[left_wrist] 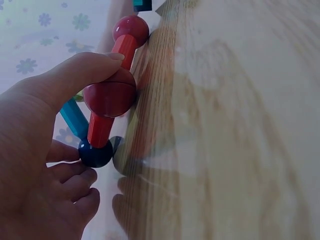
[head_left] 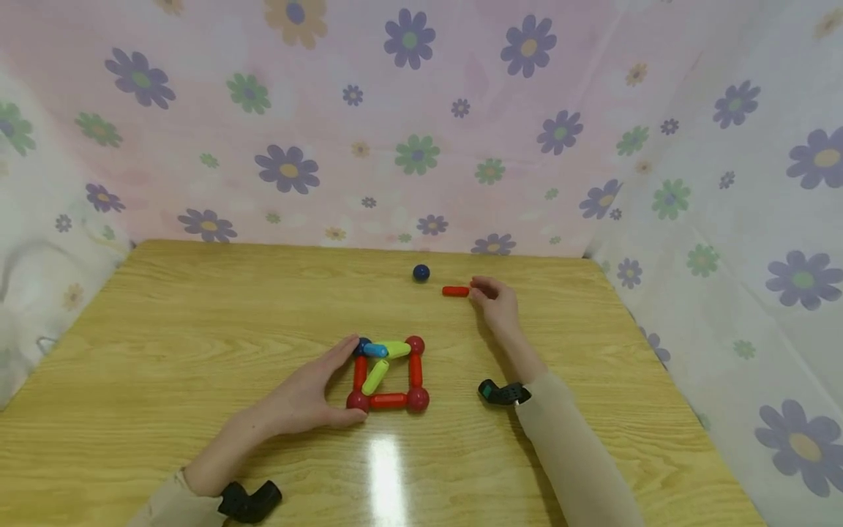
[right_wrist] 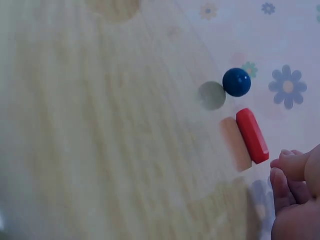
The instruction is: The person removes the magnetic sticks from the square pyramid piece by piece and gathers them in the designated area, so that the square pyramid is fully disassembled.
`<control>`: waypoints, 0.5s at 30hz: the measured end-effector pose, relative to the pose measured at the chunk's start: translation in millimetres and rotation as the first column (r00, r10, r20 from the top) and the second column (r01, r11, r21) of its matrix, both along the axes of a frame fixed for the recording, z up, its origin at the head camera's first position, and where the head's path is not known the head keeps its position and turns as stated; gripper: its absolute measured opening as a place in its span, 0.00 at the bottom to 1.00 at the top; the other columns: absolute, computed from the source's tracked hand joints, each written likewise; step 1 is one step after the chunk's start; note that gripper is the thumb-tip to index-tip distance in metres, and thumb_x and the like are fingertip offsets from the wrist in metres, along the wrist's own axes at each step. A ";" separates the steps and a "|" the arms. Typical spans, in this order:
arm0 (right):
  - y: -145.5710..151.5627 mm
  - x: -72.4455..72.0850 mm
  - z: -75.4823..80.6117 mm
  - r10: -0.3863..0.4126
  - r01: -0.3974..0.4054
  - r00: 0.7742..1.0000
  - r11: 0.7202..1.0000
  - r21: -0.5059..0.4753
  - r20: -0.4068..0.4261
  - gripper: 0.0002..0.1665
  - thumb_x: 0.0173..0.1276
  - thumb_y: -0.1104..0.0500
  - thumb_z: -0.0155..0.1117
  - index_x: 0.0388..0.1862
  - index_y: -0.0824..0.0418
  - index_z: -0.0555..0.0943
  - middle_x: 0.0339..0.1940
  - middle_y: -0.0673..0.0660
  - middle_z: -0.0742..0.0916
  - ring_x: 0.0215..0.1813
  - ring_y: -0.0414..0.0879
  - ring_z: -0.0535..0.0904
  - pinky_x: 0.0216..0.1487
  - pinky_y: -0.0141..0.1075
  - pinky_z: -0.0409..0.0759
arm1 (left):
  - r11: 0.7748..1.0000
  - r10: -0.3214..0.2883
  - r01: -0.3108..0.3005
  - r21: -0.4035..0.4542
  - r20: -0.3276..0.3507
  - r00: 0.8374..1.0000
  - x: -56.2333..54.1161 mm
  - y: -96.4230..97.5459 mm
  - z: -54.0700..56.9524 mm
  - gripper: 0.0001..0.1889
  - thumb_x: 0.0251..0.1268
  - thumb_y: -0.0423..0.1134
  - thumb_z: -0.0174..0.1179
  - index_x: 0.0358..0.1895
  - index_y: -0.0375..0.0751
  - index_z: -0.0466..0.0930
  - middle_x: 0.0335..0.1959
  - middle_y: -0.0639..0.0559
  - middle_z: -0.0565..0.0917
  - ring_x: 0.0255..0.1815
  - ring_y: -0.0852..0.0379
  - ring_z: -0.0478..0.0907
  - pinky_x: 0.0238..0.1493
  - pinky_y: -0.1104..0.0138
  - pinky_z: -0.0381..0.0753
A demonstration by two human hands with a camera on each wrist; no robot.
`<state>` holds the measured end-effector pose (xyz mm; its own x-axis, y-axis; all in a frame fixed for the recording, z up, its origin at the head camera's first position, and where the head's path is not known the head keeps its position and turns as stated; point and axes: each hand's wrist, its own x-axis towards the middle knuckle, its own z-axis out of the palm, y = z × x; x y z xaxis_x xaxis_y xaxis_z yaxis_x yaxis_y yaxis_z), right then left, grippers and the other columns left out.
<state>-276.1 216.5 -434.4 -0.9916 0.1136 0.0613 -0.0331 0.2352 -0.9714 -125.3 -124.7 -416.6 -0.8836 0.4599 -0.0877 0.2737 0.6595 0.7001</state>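
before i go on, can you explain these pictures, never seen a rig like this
These are a person's bare hands, no robot. The wide picture is taken from the head, the two close ones from the left and right wrists. On the wood-grain table are a square rod-and-ball frame, a loose dark blue ball and a loose red rod. The left hand grips the frame between thumb and fingers; the right hand is at one end of the red rod, contact unclear.

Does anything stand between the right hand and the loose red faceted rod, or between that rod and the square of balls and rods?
Nothing visible: the right hand is at one end of the red rod, and no object lies between rod and square. The loose dark blue ball sits off that path.
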 end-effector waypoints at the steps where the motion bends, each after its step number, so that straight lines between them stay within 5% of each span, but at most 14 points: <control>1: -0.4 2.6 1.9 0.005 -0.005 1.000 1.000 0.000 -0.003 0.19 0.74 0.68 0.58 0.61 0.71 0.79 0.57 0.69 0.83 0.54 0.51 0.79 0.46 0.23 0.80 | 1.000 0.001 -0.001 0.001 0.002 1.000 0.4 0.1 -0.4 0.60 0.51 0.64 0.72 0.82 0.46 0.46 0.82 0.50 0.51 0.80 0.42 0.52 0.76 0.45 0.59; 7: -6.1 21.8 12.7 0.062 -0.049 0.995 0.985 0.163 -0.078 0.18 0.74 0.65 0.60 0.61 0.69 0.80 0.57 0.66 0.85 0.57 0.55 0.80 0.50 0.24 0.77 | 1.000 0.009 -0.009 0.007 0.001 1.000 1.9 -0.1 0.0 0.60 0.51 0.63 0.72 0.82 0.46 0.47 0.82 0.50 0.52 0.80 0.42 0.53 0.75 0.44 0.60; 11: -11.8 36.6 15.3 0.086 -0.071 0.993 0.983 0.169 -0.079 0.16 0.73 0.65 0.61 0.58 0.68 0.82 0.55 0.66 0.86 0.56 0.55 0.81 0.49 0.23 0.75 | 1.000 0.004 -0.004 0.004 -0.008 1.000 0.9 0.2 -0.1 0.59 0.51 0.63 0.72 0.82 0.47 0.47 0.82 0.51 0.51 0.80 0.42 0.53 0.75 0.44 0.60; 15: -21.4 57.5 34.9 0.127 -0.114 0.990 0.979 0.171 -0.066 0.16 0.72 0.68 0.61 0.56 0.73 0.81 0.55 0.71 0.84 0.57 0.60 0.80 0.49 0.23 0.75 | 1.000 0.001 -0.001 0.000 -0.009 1.000 0.1 0.9 -0.8 0.59 0.51 0.63 0.72 0.82 0.47 0.46 0.82 0.51 0.51 0.80 0.42 0.53 0.74 0.43 0.61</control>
